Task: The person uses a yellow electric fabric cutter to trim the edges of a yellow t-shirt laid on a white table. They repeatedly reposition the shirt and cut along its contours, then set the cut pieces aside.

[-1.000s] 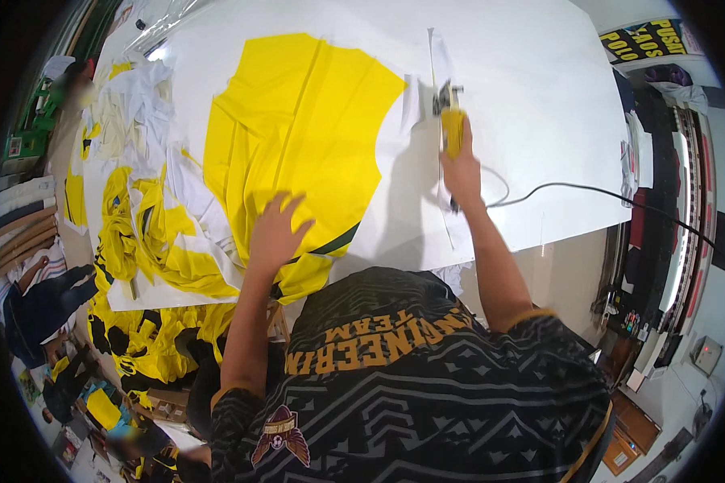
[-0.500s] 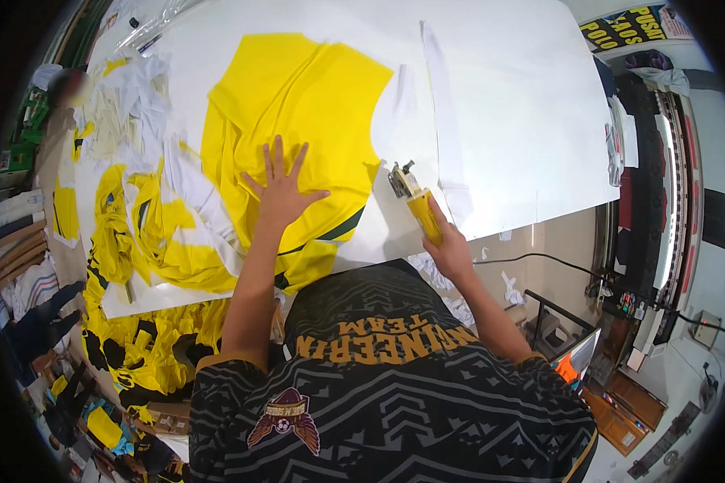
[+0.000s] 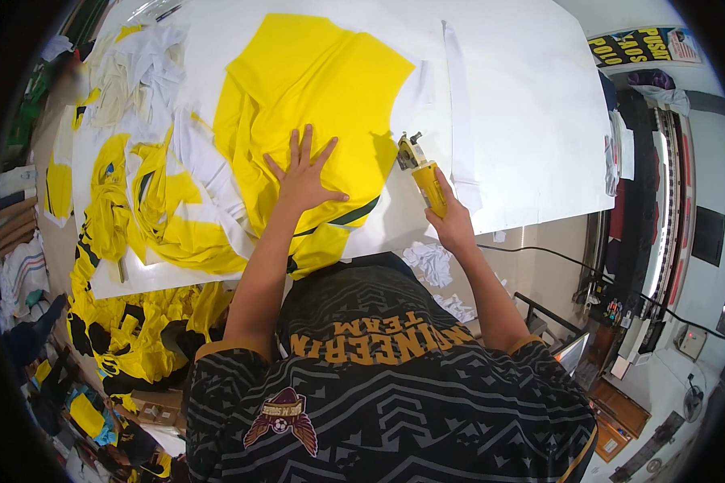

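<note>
A yellow piece of cloth (image 3: 314, 88) with a dark green stripe near its lower edge lies slightly creased on the white table. My left hand (image 3: 308, 181) rests on it, palm down and fingers spread. To the right, my right hand (image 3: 453, 219) is wrapped round the yellow body of a hand-held electric cloth cutter (image 3: 428, 189). The cutter's metal head is close beside the cloth's right edge; whether they touch I cannot tell. White material shows along that edge, and a long white strip (image 3: 461, 113) lies farther right.
Heaped yellow and white cloth pieces (image 3: 165, 209) cover the left of the white table (image 3: 532, 137). More yellow and black cloth (image 3: 137, 338) is piled below its near edge. White scraps (image 3: 428, 262) are on the floor. A black cable (image 3: 532, 249) runs off to the right.
The whole view has shifted a little. Against the cloth, the cutter in my right hand has moved slightly away from me and nearer the edge. My left hand stays spread on the cloth.
</note>
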Action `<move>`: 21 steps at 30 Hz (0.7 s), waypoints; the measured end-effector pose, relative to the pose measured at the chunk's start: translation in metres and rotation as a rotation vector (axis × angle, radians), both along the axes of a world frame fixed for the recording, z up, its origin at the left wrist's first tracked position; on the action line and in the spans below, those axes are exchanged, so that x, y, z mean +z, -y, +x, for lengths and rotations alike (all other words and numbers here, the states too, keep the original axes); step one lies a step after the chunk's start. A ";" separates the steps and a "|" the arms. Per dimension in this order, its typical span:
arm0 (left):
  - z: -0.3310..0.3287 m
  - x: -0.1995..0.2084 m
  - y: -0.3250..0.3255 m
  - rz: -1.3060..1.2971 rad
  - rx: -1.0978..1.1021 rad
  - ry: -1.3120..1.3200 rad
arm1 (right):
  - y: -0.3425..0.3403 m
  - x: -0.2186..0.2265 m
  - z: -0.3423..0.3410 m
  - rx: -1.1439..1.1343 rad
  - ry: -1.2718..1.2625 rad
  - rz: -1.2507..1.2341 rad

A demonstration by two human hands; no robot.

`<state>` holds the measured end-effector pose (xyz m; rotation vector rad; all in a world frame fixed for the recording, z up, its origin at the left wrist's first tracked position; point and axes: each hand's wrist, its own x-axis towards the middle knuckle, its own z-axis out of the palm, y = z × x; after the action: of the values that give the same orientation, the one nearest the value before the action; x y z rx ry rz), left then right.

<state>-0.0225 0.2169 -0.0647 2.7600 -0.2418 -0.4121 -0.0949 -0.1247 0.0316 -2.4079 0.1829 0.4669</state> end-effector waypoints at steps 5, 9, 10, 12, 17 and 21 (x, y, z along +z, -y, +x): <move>0.000 -0.004 -0.002 -0.023 0.013 -0.014 | -0.009 -0.003 0.001 -0.007 0.039 0.027; 0.000 0.000 0.000 -0.024 0.008 -0.007 | -0.024 -0.008 0.003 -0.044 0.055 0.052; -0.001 -0.002 0.000 -0.028 0.007 0.003 | -0.031 -0.004 0.005 -0.065 0.036 0.046; -0.002 -0.004 -0.001 -0.036 0.005 0.022 | -0.043 -0.005 0.009 -0.090 0.031 0.026; -0.003 -0.004 0.000 -0.067 0.008 0.033 | -0.069 -0.012 0.018 -0.149 0.058 -0.003; -0.004 -0.001 -0.001 -0.117 0.015 0.027 | -0.091 -0.022 0.026 -0.189 0.135 -0.026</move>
<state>-0.0268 0.2175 -0.0660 2.6524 -0.2430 -0.3463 -0.0684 -0.0340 0.0097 -2.4085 0.3546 0.2167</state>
